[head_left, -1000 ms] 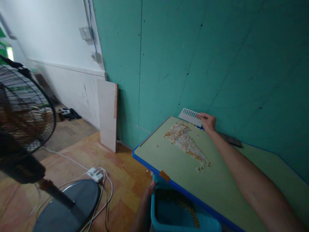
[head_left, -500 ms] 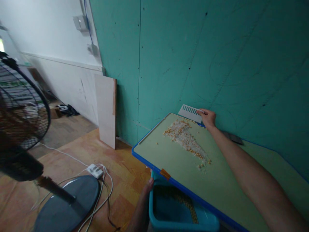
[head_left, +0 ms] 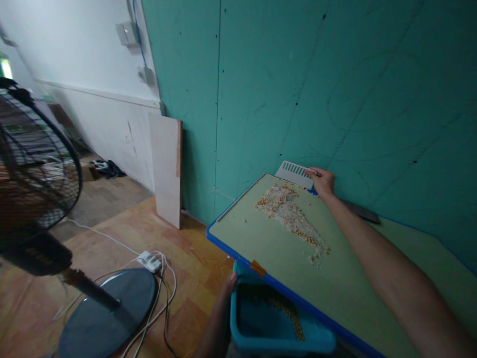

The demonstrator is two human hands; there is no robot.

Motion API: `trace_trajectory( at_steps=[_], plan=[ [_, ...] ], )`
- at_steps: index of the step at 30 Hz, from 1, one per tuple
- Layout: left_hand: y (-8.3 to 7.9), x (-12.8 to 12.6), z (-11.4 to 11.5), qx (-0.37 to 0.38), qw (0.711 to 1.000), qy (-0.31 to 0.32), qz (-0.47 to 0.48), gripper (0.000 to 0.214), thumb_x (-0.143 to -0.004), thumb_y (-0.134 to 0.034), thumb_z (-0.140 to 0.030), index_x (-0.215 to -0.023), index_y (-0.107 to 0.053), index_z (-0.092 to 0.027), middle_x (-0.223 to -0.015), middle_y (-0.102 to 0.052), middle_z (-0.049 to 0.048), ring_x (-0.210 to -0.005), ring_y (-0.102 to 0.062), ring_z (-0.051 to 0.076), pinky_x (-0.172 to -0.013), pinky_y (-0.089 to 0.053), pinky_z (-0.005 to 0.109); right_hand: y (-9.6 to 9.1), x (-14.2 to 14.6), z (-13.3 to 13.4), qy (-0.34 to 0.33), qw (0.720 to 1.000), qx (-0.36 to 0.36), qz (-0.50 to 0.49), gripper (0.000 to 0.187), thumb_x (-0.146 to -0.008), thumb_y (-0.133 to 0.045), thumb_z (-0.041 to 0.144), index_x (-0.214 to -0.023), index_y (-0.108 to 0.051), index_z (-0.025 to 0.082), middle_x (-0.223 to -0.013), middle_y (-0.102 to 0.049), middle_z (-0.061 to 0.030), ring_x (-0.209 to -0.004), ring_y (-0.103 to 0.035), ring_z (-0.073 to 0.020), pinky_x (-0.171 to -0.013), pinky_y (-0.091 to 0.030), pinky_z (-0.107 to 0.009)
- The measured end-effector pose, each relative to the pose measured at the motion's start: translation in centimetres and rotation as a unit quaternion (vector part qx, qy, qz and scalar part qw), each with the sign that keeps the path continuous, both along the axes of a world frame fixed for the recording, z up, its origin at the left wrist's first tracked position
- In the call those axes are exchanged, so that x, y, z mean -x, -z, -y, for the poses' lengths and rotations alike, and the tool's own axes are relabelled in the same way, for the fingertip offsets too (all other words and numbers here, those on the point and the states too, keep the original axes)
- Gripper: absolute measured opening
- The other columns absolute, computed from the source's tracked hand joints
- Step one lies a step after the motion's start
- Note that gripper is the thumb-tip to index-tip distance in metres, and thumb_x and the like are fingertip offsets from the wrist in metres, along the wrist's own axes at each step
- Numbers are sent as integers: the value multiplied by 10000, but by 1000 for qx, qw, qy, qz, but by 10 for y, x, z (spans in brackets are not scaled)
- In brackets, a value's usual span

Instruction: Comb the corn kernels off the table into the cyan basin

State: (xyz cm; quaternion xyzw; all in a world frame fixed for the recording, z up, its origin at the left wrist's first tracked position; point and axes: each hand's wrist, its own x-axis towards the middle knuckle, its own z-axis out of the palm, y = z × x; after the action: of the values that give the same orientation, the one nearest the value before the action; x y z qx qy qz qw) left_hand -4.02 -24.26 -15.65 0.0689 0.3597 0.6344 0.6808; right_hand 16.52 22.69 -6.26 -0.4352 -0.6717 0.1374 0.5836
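Observation:
My right hand (head_left: 322, 182) is stretched to the far side of a green table with a blue rim (head_left: 238, 254) and grips a white slotted scraper (head_left: 294, 174) held against the teal wall. A spread of yellow kernels and white grains (head_left: 289, 215) lies on the table just in front of the scraper. My left hand (head_left: 228, 286) reaches down below the table's near edge and holds the rim of a blue plastic tub (head_left: 276, 338), which has some yellow kernels (head_left: 288, 318) inside. The left fingers are mostly hidden behind the rim.
A black standing fan (head_left: 33, 189) with a round base (head_left: 106, 318) stands at the left. A white power strip with cables (head_left: 149, 259) lies on the wooden floor. A pale board (head_left: 166, 169) leans against the teal wall. A dark flat object (head_left: 359, 211) lies on the table behind my arm.
The view has shifted slightly; both hands, the scraper and the grain pile stay where they were.

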Motion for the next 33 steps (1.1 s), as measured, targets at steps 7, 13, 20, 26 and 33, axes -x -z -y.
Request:
trace_trajectory(
  at_steps=[7, 13, 20, 26, 33],
  plan=[
    [1, 1, 0, 4, 1000, -16, -1, 704, -871, -645, -519, -1476, -526, -180, -1381, -673, 140, -1320, -569, 390, -1189, -366, 514, -1, 3, 7, 5, 1000, 6, 16, 354, -693, -777, 433, -920, -785, 162, -944, -782, -117, -850, -709, -275, -749, -547, -360],
    [5, 0, -2, 21, 1000, -11, 15, 701, -879, -622, -531, -1471, -527, -166, -1365, -683, 156, -1302, -585, 398, -1171, -384, 531, -1, 7, 9, -9, 1000, 14, 7, 338, -679, -779, 434, -888, -782, 168, -939, -783, -102, -852, -707, -272, -747, -540, -352],
    [2, 0, -1, 22, 999, 4, 31, 728, -872, -631, -543, -1475, -517, -151, -1358, -685, 168, -1319, -571, 397, -1171, -380, 533, -3, 8, 14, -18, 999, 20, 18, 337, -685, -778, 424, -894, -781, 159, -903, -779, -96, -823, -706, -267, -715, -533, -342],
    [2, 4, -2, 12, 1000, -4, 25, 725, -864, -646, -539, -1483, -510, -189, -1373, -679, 146, -1320, -571, 392, -1160, -397, 527, -6, 8, 28, -24, 999, 13, 31, 355, -698, -764, 451, -913, -790, 170, -911, -785, -99, -830, -712, -272, -718, -537, -347],
    [5, 5, 3, 0, 1000, -19, 21, 624, -889, -615, -524, -1430, -567, -216, -1392, -674, 102, -1370, -530, 364, -1153, -418, 465, -11, 10, 36, -29, 997, 9, 65, 313, -755, -715, 445, -896, -768, 171, -859, -770, -97, -765, -695, -252, -670, -516, -325]
  ],
)
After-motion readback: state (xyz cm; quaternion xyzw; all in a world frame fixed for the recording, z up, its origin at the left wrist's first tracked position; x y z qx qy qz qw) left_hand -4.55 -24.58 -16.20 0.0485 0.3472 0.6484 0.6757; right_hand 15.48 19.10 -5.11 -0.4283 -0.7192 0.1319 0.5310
